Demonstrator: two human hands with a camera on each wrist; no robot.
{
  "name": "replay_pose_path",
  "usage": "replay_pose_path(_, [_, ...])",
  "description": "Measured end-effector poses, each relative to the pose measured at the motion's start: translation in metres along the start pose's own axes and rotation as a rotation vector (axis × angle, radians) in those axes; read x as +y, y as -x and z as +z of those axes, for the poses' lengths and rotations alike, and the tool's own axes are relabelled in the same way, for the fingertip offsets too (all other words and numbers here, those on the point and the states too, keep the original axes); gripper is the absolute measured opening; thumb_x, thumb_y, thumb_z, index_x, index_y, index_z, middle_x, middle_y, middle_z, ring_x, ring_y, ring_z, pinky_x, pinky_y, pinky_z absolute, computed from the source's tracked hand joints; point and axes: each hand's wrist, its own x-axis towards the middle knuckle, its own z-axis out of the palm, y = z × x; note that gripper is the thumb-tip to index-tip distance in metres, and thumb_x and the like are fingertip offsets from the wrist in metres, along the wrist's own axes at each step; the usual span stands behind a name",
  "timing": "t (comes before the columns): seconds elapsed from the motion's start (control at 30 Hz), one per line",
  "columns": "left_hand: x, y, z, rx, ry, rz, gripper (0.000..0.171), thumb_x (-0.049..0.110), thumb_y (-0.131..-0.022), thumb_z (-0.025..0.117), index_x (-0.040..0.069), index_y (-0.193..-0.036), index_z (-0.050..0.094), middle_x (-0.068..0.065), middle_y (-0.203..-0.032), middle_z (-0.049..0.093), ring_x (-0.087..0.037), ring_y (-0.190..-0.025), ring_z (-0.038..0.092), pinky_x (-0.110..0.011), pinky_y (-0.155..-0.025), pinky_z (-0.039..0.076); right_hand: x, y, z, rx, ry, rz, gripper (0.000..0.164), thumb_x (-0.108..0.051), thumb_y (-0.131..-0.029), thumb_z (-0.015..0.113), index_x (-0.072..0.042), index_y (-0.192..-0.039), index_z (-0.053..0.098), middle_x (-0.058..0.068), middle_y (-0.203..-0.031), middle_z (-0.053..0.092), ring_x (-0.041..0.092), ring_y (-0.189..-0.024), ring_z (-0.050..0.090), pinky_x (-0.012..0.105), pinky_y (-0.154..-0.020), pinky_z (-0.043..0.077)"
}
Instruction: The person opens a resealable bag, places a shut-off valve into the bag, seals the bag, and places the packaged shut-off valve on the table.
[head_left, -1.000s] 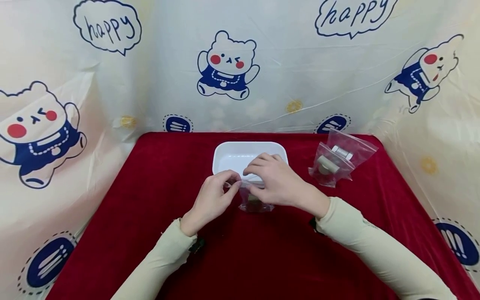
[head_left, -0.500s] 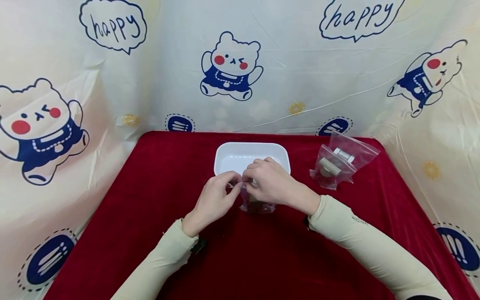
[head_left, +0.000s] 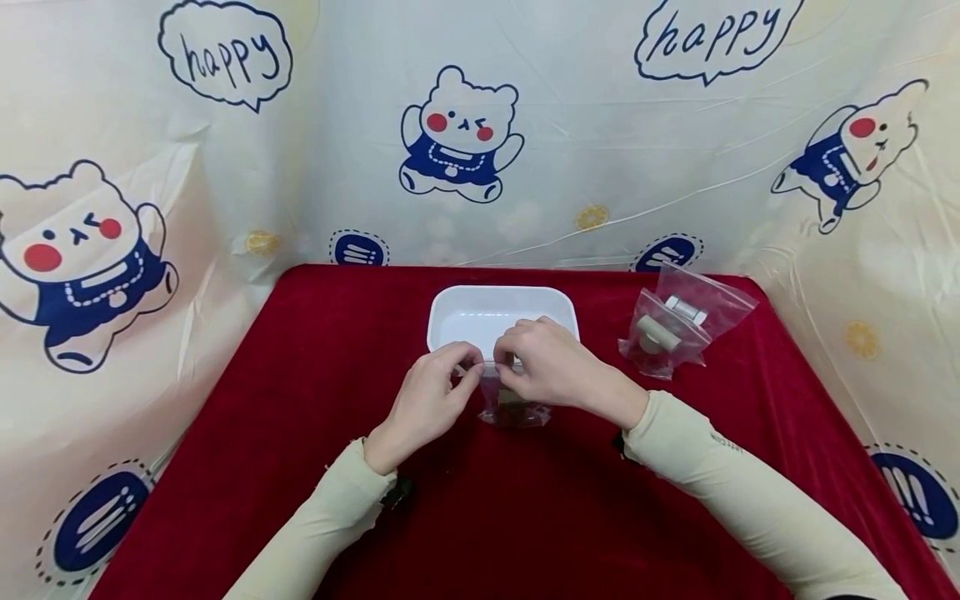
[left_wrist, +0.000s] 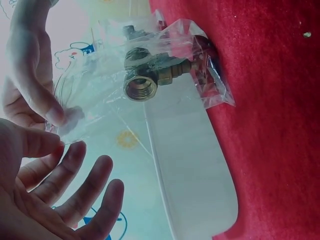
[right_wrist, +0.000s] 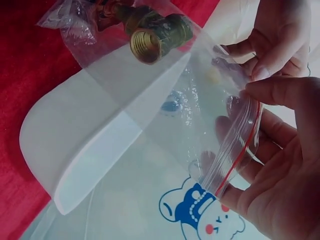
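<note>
Both hands are at the top edge of a clear zip-lock bag (head_left: 491, 390), in front of the white tray (head_left: 467, 321). My left hand (head_left: 429, 390) pinches one end of that edge between thumb and index finger; its other fingers are spread in the left wrist view. Beside it, my right hand (head_left: 553, 367) pinches the same edge with thumb and fingertips. A red line runs along the seal (right_wrist: 246, 145) in the right wrist view. Inside the bag, at its bottom, lies a brass valve (left_wrist: 141, 82) with a threaded opening (right_wrist: 146, 46).
At the back right of the red-covered table (head_left: 337, 333) lie more clear bags (head_left: 649, 360), overlapping, with a silvery white cylindrical fitting (head_left: 686, 310) and a beige-grey fitting (head_left: 658, 332) inside. A printed curtain (head_left: 300, 167) surrounds the table's back and sides.
My right hand's raised fingers have come down to the bag's edge, met the left fingertips, then shifted slightly right along it. The left hand has stayed nearly in place.
</note>
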Motion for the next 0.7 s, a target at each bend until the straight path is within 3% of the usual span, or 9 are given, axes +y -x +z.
replay_pose_path(0.7, [0.0012, 0.0004, -0.0012, -0.001, -0.003, -0.024, 0.005, 0.012, -0.102, 0.069, 0.015, -0.101, 0.072, 0.008, -0.094, 0.066, -0.008, -0.085, 0.064, -0.032, -0.074, 0.056, 0.0065, 0.0062, -0.0035, -0.003, -0.037, 0.000, 0.007, -0.010, -0.090, 0.074, -0.013, -0.084, 0.077, -0.005, -0.077, 0.069, 0.013, -0.069, 0.059, 0.039, -0.069, 0.051])
